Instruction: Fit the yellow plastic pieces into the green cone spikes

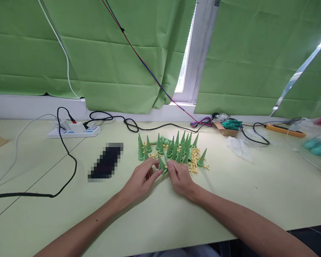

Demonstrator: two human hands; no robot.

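Head camera: a green cone (161,164) is held at the near edge of a cluster on the table, its tip leaning a little, with thumb and bent fingers of the left hand (143,176) closed about its lower part; the right hand (182,177) is set just beside it, fingers curled in, and whether anything is pinched there cannot be told. The other cones (174,153) are stood so close together that several could be toppled if one were brushed by a knuckle. Small yellow pieces (194,160) are strewn among them and could be scattered by a sideways sweep of the right hand. The pale table (147,225) is crossed on the left by a black cable (76,164), near a white power strip (95,132). Farther right, a small box (227,131) and a plastic bag (239,149) are seen, and the window (200,53) is partly covered by green curtains (109,71).
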